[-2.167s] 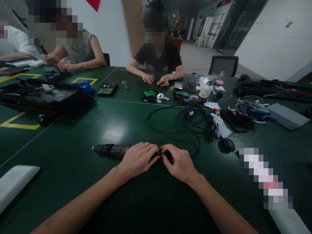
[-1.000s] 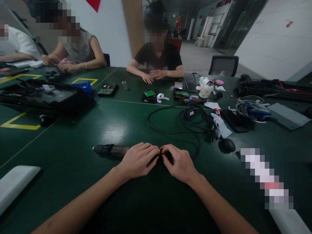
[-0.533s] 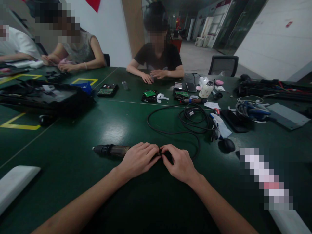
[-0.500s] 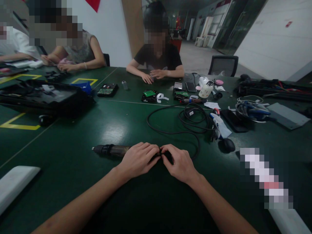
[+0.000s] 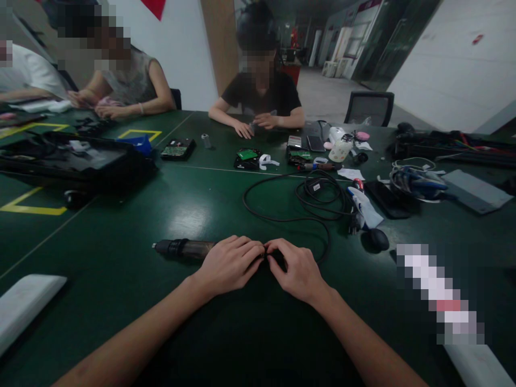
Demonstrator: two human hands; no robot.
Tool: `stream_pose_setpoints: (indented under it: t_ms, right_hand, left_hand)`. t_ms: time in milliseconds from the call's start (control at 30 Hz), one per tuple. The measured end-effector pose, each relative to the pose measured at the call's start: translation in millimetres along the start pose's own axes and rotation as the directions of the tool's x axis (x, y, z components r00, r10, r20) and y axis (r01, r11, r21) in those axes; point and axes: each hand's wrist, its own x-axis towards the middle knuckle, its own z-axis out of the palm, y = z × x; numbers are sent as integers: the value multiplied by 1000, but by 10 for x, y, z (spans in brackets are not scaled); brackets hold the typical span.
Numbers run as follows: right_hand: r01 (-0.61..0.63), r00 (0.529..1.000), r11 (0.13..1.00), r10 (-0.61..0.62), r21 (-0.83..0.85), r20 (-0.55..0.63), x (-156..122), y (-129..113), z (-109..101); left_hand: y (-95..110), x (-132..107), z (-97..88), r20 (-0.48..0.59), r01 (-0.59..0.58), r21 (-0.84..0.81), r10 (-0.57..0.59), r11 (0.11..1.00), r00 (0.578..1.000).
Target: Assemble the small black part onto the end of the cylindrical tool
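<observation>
A dark electric screwdriver (image 5: 183, 249) lies flat on the green table (image 5: 193, 199), tip pointing left. My left hand (image 5: 231, 263) covers its rear end, fingers curled over it. My right hand (image 5: 296, 269) sits beside it, fingertips pinched on the dark end where the black cable (image 5: 290, 201) meets the tool. The two hands' fingertips almost touch. What lies under them is hidden.
The cable loops toward a coil and a plug (image 5: 355, 220). A black mouse (image 5: 377, 239) and a phone (image 5: 387, 199) lie right. Circuit boards (image 5: 248, 157) sit before a person in black. A black tray (image 5: 72, 158) is left; a white slab (image 5: 24, 306) lies near left.
My hands stay in place on the screwdriver's rear. The person opposite has shifted their hands slightly.
</observation>
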Motion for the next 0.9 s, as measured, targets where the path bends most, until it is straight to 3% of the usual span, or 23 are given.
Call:
stream_pose_setpoints:
  t_ms: [100,267,467,633,900]
  right_hand:
    - [-1,1000,1000,1,-1,-2,-1,1,0]
    - [-4,1000,1000,4,-4,-1,0,-2,-1]
    - [-13,1000,1000,13,-9,1,0,-6,-5]
    - [-3,1000,1000,3,-7,-11,-2,-9,-4]
    - [-4,1000,1000,4,-8,-5,2,-15,-9]
  left_hand:
    - [2,1,8,-27,32,19,-31,999,999]
    - [-4,4,1,-29,-22,-30,21,999,999]
    - [-6,2,16,-55,36,7,-35,999,998]
    - [-7,8,-18,-26,-29,-38,28,999,999]
    - [4,12,-15,-5,32,-22,-32,999,999]
